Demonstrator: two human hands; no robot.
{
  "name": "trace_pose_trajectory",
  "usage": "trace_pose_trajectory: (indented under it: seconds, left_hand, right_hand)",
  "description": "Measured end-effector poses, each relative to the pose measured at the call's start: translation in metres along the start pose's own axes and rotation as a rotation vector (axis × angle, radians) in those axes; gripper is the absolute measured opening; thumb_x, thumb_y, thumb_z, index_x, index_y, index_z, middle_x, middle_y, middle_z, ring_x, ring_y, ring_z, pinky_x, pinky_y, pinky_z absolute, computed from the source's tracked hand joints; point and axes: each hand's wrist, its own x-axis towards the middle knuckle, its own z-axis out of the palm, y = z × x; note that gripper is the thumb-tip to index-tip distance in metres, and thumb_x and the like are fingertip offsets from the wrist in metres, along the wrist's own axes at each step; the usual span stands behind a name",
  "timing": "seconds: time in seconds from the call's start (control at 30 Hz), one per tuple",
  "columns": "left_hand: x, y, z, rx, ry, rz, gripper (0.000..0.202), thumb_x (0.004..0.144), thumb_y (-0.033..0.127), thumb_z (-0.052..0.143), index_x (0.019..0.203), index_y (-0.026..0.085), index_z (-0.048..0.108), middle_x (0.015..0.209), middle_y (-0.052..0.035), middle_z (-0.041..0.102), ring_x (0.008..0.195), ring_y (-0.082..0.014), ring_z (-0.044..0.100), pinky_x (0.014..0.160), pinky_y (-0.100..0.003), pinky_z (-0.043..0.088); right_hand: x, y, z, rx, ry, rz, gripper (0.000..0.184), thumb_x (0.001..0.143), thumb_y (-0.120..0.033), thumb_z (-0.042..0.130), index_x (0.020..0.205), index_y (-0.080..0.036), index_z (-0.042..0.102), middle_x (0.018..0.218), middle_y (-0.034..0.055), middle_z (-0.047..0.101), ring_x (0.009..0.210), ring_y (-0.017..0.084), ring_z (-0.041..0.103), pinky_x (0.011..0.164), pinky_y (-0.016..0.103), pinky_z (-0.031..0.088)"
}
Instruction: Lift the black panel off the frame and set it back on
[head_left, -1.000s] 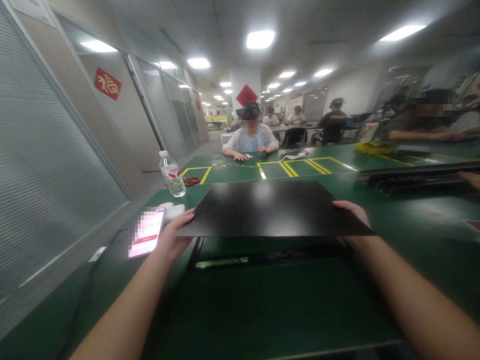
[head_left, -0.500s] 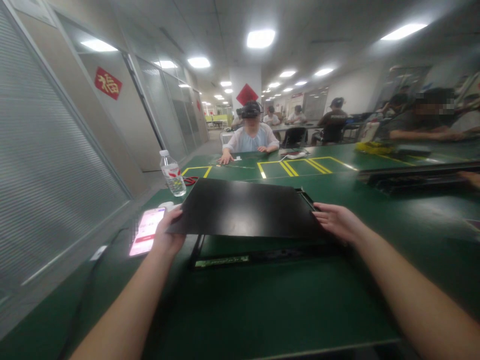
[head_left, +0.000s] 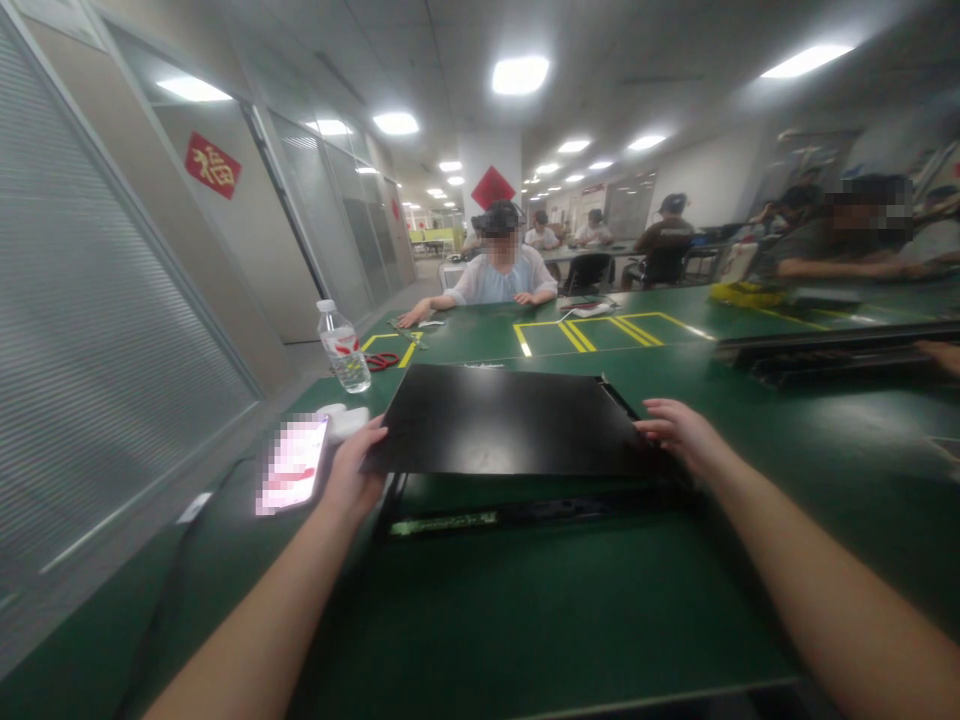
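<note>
black panel (head_left: 510, 425), flat and glossy, is held by the left hand (head_left: 355, 472), grip unclear for the right hand (head_left: 684, 432).

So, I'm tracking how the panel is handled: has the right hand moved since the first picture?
Yes, leftward: judged against the standing water bottle, the right hand is now nearer to it.

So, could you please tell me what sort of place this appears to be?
Probably an office-style workroom: there is a green worktable marked with yellow tape, a person seated across it in dark headgear, and blinds along the left side.
</note>
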Motion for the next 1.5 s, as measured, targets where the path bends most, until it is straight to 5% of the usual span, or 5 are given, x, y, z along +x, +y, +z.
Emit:
trace_pose_trajectory:
  seconds: [0.17,0.67,1.0,1.5]
  left_hand:
    - [-0.001,-0.005,0.000,0.025,-0.002,-0.018,0.037,0.056,0.015,0.077,0.092,0.010,0.078,0.087,-0.0067,0.079,0.075,-0.0175,0.070,0.064,-0.022,0.054]
    - [-0.008,-0.014,0.005,0.080,0.022,-0.073,0.036,0.051,0.016,0.080,0.087,0.012,0.080,0.076,-0.0050,0.078,0.063,-0.0158,0.066,0.057,-0.023,0.052]
    - [-0.006,-0.012,0.005,0.116,0.005,-0.125,0.035,0.056,0.010,0.075,0.091,0.010,0.078,0.075,-0.0055,0.077,0.064,-0.0169,0.068,0.059,-0.024,0.053]
    - [-0.008,-0.011,0.004,0.159,-0.108,-0.169,0.047,0.062,0.011,0.082,0.109,0.013,0.076,0.100,-0.0130,0.081,0.086,-0.0264,0.077,0.069,-0.029,0.060]
  right_hand:
    - [0.006,0.004,0.000,-0.144,0.062,-0.053,0.028,0.078,-0.036,0.057,0.102,-0.022,0.059,0.074,0.0071,0.073,0.058,0.017,0.054,0.050,0.024,0.032]
    - [0.009,0.011,0.000,-0.278,0.132,-0.125,0.018,0.080,-0.035,0.057,0.092,-0.022,0.061,0.073,0.0067,0.073,0.079,0.022,0.067,0.067,0.030,0.046]
    - [0.017,0.016,-0.007,-0.604,0.155,-0.184,0.026,0.085,-0.041,0.059,0.098,-0.021,0.068,0.088,0.0093,0.077,0.084,0.025,0.069,0.069,0.033,0.048]
    - [0.001,0.005,0.000,-0.884,0.148,-0.228,0.030,0.088,-0.041,0.055,0.106,-0.021,0.069,0.091,0.0105,0.074,0.085,0.027,0.068,0.068,0.033,0.046]
